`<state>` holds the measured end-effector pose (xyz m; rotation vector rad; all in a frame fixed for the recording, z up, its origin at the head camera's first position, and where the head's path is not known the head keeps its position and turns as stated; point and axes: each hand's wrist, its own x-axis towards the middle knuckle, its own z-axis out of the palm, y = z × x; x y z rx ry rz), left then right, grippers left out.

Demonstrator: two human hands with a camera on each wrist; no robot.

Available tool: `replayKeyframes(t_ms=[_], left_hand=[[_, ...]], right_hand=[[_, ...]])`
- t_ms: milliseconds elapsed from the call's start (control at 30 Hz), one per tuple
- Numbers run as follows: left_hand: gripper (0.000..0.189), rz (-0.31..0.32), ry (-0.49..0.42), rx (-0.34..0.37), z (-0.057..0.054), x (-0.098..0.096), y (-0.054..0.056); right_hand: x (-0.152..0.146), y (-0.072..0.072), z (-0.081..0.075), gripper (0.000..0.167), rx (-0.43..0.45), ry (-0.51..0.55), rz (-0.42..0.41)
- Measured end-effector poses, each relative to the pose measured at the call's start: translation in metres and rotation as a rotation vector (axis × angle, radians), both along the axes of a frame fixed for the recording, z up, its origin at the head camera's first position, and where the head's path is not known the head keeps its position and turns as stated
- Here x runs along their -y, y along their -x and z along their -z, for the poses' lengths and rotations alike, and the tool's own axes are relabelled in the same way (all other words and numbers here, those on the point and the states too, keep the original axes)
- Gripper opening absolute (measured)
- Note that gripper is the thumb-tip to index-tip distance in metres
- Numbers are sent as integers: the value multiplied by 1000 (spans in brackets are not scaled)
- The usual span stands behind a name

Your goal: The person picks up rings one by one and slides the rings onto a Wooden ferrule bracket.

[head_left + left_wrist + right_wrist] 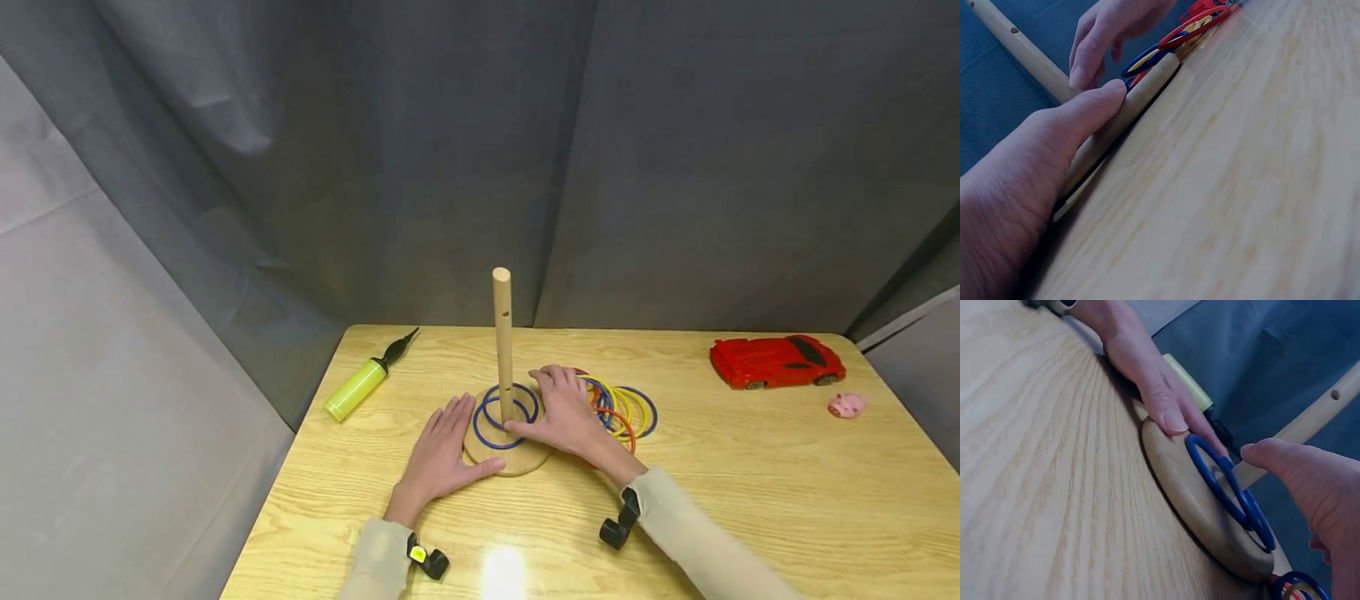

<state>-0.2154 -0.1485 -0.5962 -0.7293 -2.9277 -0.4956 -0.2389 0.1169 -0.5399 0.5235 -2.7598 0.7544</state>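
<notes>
A wooden peg (503, 342) stands upright on a round wooden base (517, 465). Two overlapping blue rings (497, 447) lie on the base around the peg's foot. My left hand (442, 457) rests against the base's left side, fingers straight, thumb on the top near the front rim; the left wrist view shows that thumb (1094, 106) on the edge. Above the base's right side, my right hand (568, 417) is spread with its thumb beside the peg. Nothing shows in its grasp, though the palm side is hidden. Partly behind it lies a pile of coloured rings (612, 408).
A yellow-green hand pump (356, 389) with a black nozzle lies at the table's back left. Toward the back right are a red toy car (776, 361) and a small pink pig toy (847, 406). A dark curtain (420, 167) hangs behind the table (675, 517).
</notes>
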Motion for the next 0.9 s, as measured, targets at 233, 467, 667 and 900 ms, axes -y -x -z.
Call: replayKeyframes(t_ms=[233,467,667,900], left_hand=[[122,-10,3,2,1,0,1],[121,-2,1,-3,2,0,1],[121,1,-7,-21,1,0,0],[120,8,-21,-22,1,0,0]], right_hand=[[-21,-19,-3,92,-11,70,30],[-43,-42,8,95,-42,118,91],[-59,-58,21,101,-85,159,154],[-75,-72,31,100,-127,231,197]])
